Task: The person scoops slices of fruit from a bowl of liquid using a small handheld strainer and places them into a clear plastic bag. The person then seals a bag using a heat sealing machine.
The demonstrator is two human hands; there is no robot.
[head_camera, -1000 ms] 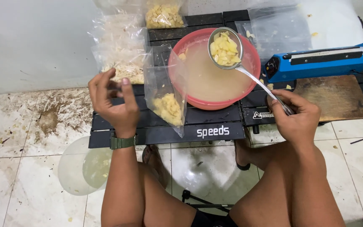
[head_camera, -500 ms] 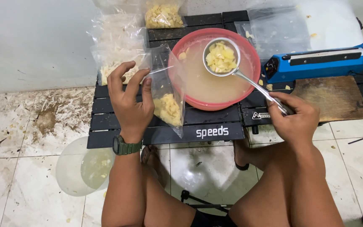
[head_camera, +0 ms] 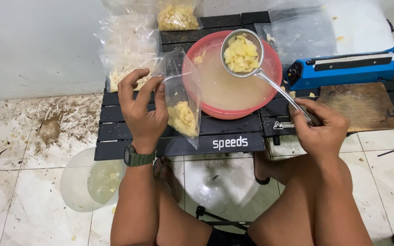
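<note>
My left hand (head_camera: 143, 113) pinches the top edge of a clear plastic bag (head_camera: 183, 98) that hangs upright over the black slatted table (head_camera: 178, 141), with yellow chunks in its bottom. My right hand (head_camera: 321, 127) grips the handle of a metal strainer ladle (head_camera: 242, 52). The ladle's bowl is full of yellow chunks and hovers over a red basin (head_camera: 226, 107) of cloudy liquid, just right of the bag's mouth.
Filled clear bags (head_camera: 128, 50) lie at the table's back left, one more (head_camera: 178, 16) behind the basin. A blue bag sealer (head_camera: 349, 68) and a wooden board (head_camera: 363, 107) sit at the right. A clear plastic tub (head_camera: 90, 182) stands on the tiled floor by my left knee.
My left hand has taken hold of the bag's top and lifted it open-side up. The loaded ladle has moved left and down over the basin, closer to the bag.
</note>
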